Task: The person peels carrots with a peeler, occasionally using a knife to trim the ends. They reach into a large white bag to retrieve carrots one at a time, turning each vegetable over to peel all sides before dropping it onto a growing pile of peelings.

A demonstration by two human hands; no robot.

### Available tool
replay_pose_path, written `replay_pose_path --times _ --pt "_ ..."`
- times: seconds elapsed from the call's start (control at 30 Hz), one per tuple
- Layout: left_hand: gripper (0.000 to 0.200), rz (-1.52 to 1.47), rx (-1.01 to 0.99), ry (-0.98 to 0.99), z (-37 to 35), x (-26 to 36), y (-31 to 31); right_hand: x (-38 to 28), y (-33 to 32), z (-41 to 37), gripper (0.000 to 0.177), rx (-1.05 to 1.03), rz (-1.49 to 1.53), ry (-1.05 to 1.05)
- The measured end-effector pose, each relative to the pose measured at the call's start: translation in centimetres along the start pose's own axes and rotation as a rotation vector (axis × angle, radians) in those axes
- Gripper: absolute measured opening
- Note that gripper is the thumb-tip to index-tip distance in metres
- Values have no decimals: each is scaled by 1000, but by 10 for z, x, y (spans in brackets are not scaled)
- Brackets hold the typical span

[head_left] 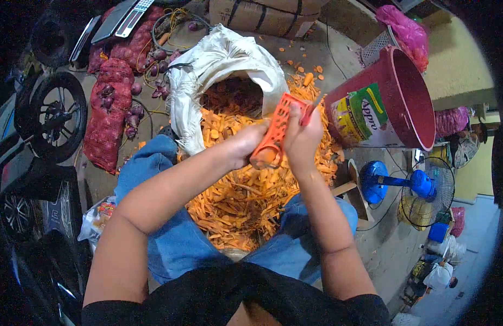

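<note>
Over a heap of carrot strips (235, 198), my left hand (246, 145) is closed around the side of an orange-red perforated plastic piece (278, 122). The rounded end of a carrot (266, 158) shows at its lower end. My right hand (304, 138) is closed on a red-handled knife (309, 116), its narrow blade pointing up and away, close beside the plastic piece. Fingers partly hide what each hand grips. Behind the heap, a white woven sack (187, 103) lies with its mouth open towards me, more orange pieces inside.
To the right, a large red bucket (346, 103) leans on its side near a blue fan (375, 182). Net sacks of onions (107, 122) and a motorbike wheel (58, 117) are at left. A cardboard box (262, 19) sits at the back. Another person (439, 276) is far off right.
</note>
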State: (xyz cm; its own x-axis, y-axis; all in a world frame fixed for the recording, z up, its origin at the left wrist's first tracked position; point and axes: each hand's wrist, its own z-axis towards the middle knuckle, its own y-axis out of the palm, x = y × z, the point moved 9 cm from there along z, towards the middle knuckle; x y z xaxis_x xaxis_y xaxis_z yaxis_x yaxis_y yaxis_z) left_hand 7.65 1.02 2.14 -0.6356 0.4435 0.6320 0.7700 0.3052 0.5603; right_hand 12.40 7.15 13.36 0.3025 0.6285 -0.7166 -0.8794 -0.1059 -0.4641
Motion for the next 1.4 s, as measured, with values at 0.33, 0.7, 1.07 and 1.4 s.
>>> replay_pose_path --times 0.33,0.7,1.07,1.4 --pt "38 73 -114 -197 -7 -12 3 81 -60 36 13 342 330 415" --pt "35 189 -117 -145 -7 -10 5 82 -53 33 15 259 -84 209" --pt "31 3 -50 -26 -1 4 3 -9 -14 0 17 91 68 58" --pt "32 359 -110 26 -22 11 16 102 -85 40 15 415 66 418"
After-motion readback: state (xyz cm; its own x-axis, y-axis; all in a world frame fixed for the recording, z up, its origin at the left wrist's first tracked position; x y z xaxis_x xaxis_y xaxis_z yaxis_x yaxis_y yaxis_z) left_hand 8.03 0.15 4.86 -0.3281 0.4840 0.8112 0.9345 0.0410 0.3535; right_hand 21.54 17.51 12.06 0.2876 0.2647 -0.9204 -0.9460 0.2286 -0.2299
